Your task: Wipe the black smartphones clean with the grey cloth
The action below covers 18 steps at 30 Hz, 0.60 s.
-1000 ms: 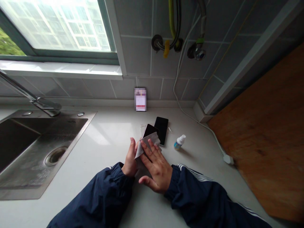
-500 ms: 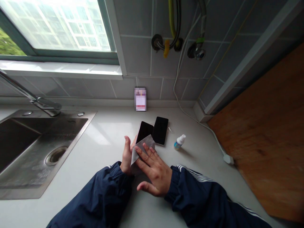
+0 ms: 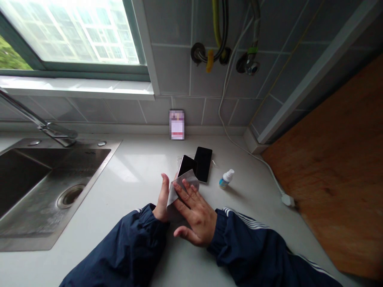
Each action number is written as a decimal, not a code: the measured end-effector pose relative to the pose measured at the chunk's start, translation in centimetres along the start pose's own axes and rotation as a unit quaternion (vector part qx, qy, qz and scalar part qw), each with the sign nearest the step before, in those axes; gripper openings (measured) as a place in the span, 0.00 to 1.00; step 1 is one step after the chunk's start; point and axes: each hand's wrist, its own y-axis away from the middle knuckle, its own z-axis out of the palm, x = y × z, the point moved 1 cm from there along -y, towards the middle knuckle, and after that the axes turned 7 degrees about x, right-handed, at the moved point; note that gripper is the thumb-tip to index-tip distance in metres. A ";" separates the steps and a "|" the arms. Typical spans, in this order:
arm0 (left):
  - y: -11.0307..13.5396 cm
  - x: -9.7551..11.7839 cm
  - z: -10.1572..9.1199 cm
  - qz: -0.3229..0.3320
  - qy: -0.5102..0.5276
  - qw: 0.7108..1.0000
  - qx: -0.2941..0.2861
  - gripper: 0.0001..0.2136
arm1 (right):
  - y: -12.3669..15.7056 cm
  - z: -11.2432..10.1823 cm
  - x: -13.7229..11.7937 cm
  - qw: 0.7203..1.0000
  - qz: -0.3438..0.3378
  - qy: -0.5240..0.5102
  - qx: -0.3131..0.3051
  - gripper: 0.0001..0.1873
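Note:
My left hand (image 3: 162, 200) supports a black smartphone (image 3: 187, 164) from beneath, its thumb sticking up at the left side. Most of those fingers are hidden under the phone and a grey cloth (image 3: 191, 177). The cloth covers the phone's lower part. Across the cloth lies my right hand (image 3: 194, 213), flat, with fingers stretched out and thumb spread away. Just behind the held phone, a second black smartphone (image 3: 204, 162) rests on the counter. To the right stands a small white spray bottle (image 3: 226, 178) with a blue label.
A steel sink (image 3: 86, 199) with a faucet (image 3: 56, 133) is at the left. Another phone with a blurred screen (image 3: 176, 125) leans against the tiled wall. A white cable (image 3: 239, 148) runs down to a plug (image 3: 287, 200) beside a wooden panel (image 3: 335, 175) on the right.
The held smartphone, my left hand and the cloth have shifted slightly to the right. My right hand stays pressed flat on the cloth, with its fingers moved a little rightward.

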 end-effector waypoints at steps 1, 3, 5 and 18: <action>0.0 -0.2 -0.1 -0.010 0.003 1.000 0.010 0.43 | 0.0 0.0 0.1 1.000 0.003 -0.002 0.006 0.46; 0.0 -0.7 -0.3 -0.028 0.003 0.999 0.032 0.42 | 0.1 0.0 0.2 1.000 0.011 -0.004 0.018 0.46; -0.2 -1.3 -0.5 -0.035 0.001 0.999 0.033 0.40 | 0.1 0.1 0.2 0.999 0.026 -0.005 0.037 0.46; -0.5 -1.8 -0.5 0.151 -0.186 0.970 -0.031 0.21 | -0.5 -0.2 2.2 0.975 0.131 -0.001 0.180 0.42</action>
